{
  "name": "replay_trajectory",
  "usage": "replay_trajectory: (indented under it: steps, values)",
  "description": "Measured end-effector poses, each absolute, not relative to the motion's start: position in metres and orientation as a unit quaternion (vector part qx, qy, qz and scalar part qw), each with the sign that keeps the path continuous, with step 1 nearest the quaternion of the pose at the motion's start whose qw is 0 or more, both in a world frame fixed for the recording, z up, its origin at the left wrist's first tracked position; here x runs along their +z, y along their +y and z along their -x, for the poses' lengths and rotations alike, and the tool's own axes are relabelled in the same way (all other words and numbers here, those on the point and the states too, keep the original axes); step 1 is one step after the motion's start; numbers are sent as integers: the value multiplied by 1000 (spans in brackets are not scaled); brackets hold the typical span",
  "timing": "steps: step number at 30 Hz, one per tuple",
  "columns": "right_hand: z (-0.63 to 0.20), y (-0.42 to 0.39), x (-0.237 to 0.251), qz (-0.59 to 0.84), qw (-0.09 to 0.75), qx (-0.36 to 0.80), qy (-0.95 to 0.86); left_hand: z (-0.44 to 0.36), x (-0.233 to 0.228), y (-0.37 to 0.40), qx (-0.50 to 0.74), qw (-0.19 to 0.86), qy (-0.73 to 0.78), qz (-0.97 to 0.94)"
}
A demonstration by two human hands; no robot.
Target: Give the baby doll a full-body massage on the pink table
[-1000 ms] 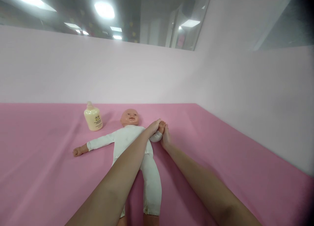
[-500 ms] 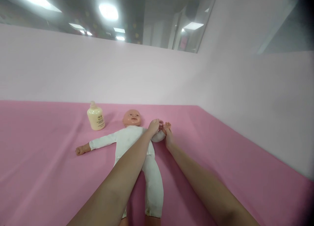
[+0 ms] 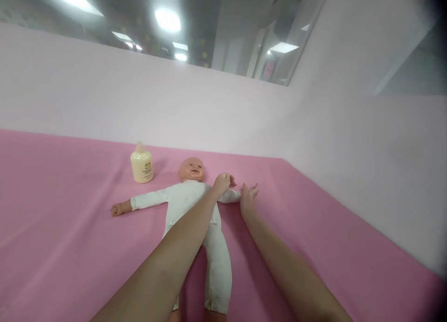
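A baby doll (image 3: 185, 201) in a white cloth body lies face up, its arms spread. My left forearm crosses its torso. My left hand (image 3: 222, 184) is over the doll's upper arm on the right side, fingers slightly bent and apart, with nothing visible in them. My right hand (image 3: 247, 204) is closed at the wrist end of that same arm. Small fingers, seemingly the doll's, stick out beyond my right thumb. My right hand partly hides the doll's wrist. The doll's other arm (image 3: 148, 199) lies stretched to the left.
A pale yellow pump bottle (image 3: 142, 166) stands left of the doll's head. Pink cloth (image 3: 70, 247) covers the surface. A white wall (image 3: 104, 98) rises behind, with a reflective panel (image 3: 195, 28) above, and another wall (image 3: 349, 140) borders the right side.
The doll's bent arm has been straightened out to the right. My right hand has moved right, away from my left hand. The view has tilted slightly.
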State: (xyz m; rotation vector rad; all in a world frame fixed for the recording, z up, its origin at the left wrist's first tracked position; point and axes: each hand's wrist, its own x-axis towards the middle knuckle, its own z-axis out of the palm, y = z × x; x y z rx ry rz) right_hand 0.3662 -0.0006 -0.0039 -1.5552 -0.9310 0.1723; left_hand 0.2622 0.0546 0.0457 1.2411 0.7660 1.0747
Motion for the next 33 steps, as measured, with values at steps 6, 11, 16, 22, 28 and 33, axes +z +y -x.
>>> replay_trajectory:
  steps: [6,11,16,22,28,33]
  values:
    - [-336,-24,10,695,468,21,-545,-256,56,47,507,577,329,-549]
    - [-326,-27,6,615,444,15,-652,-242,87,37,544,540,289,-573]
    - [-330,-26,12,582,478,19,-658,-181,118,30,571,511,270,-583]
    - [-326,-32,29,534,419,-6,-735,-40,95,0,536,422,338,-648]
    - [-282,-18,56,497,401,-14,-770,61,55,-31,592,397,456,-533]
    - [-200,-11,95,444,331,3,-833,77,31,-42,587,390,506,-498]
